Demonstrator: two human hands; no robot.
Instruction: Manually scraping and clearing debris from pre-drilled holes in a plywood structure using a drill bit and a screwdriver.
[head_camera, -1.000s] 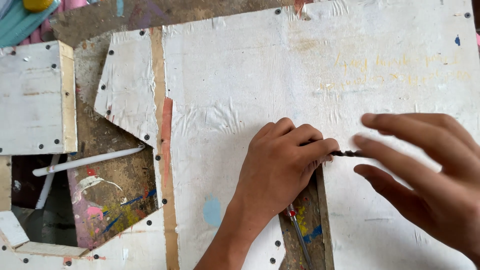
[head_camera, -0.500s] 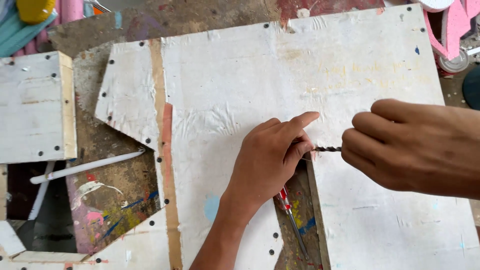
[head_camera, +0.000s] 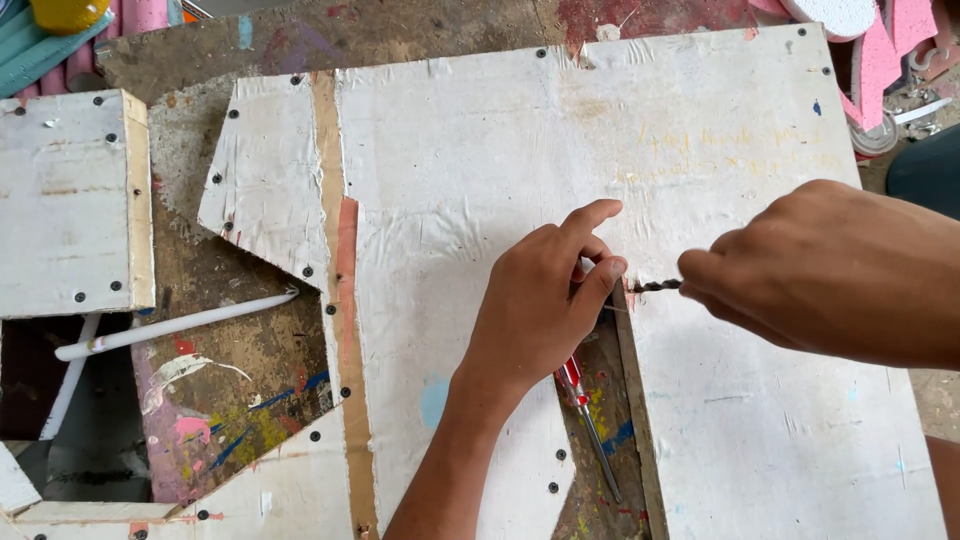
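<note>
Right hand (head_camera: 820, 270) is covering most of the drill bit (head_camera: 657, 286); its forearm is running off the right edge. Screwdriver (head_camera: 588, 415) handle is hiding under the left hand (head_camera: 545, 300).

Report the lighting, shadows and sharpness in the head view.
Head view: soft, even daylight; no glare on the white board; faint shadow under the left hand; right hand and twisted drill bit sharp, no motion blur.

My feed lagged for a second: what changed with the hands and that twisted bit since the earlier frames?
The right hand went from open fingers to a closed grip on the twisted bit. The left hand kept its place at the bit's tip, forefinger now raised. White panel, red-handled screwdriver and white tube stayed put.
</note>
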